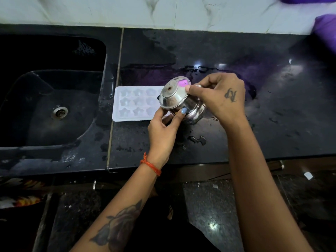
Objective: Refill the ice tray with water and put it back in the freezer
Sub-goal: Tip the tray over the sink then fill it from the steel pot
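Near the middle of the frame, both hands hold a small round polished-steel water pot [181, 104], tipped so its base faces up and to the left, over the right end of a white plastic ice tray with star-shaped cells [135, 103]. The left hand [163, 130] curls round the pot from below; the right hand [220, 100] pinches its upper rim, fingers bent. The tray lies flat on the wet black granite counter [236, 139], long axis running left to right, directly left of and beneath the fingers, touching neither hand as far as can be seen. The pot's mouth is hidden (so whether water runs cannot be told). The tray's left end sits just beside the dark sink basin [52, 99]; open counter stretches rightward and toward the lower edge.
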